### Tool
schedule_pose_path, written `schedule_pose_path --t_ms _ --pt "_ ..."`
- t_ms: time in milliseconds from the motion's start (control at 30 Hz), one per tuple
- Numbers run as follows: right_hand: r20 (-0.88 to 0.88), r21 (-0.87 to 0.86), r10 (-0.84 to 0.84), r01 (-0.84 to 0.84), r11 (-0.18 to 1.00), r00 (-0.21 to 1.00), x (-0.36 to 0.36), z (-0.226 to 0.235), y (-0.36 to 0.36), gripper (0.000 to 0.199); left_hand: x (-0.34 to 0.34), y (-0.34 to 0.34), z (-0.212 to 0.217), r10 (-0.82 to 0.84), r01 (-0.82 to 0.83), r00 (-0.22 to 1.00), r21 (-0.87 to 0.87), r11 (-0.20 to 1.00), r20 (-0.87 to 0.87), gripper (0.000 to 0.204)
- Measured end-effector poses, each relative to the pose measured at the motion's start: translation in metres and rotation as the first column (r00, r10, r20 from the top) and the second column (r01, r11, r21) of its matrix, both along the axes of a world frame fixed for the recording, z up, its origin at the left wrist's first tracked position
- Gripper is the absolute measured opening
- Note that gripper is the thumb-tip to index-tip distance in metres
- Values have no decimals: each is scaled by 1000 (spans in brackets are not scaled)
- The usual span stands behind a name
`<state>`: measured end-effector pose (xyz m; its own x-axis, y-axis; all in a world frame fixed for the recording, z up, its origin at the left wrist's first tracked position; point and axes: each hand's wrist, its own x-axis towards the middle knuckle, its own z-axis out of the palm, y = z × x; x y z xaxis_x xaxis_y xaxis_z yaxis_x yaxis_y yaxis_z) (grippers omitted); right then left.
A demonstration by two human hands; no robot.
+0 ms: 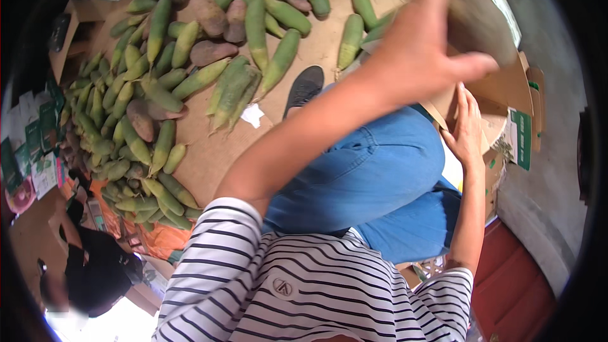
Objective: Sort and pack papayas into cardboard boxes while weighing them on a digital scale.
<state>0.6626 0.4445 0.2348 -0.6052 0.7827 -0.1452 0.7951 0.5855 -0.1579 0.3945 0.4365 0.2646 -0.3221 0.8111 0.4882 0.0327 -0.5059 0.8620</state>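
Observation:
My left hand (415, 44) reaches across to the upper right, its thumb and fingers spread around a large brown-grey root vegetable (484, 19). Motion smears the root, so its exact kind is unclear. Beneath it stands an open cardboard box (497, 111) by my knee. My right hand (467, 128) is at the near edge of that box, thumb and straightened fingers on its cardboard. What lies inside the box is mostly hidden by my left hand and the root.
Green radishes (256, 31) and purple-brown roots (209, 16) cover the cardboard sheet (199, 145) on the left. My shoe (305, 88) rests near them. Behind the box rises a grey wall (560, 171). Another person in black (98, 272) is at the lower left.

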Motion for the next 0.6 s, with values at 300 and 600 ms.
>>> schedule_pose_path --t_ms 300,600 --pt "-42 79 -6 9 997 999 10 -1 5 107 -100 -106 -183 24 -568 665 -484 665 -747 65" --pt "-70 17 26 -25 1000 997 8 -9 1 103 -195 -231 -322 -224 -743 599 -638 202 -769 74"
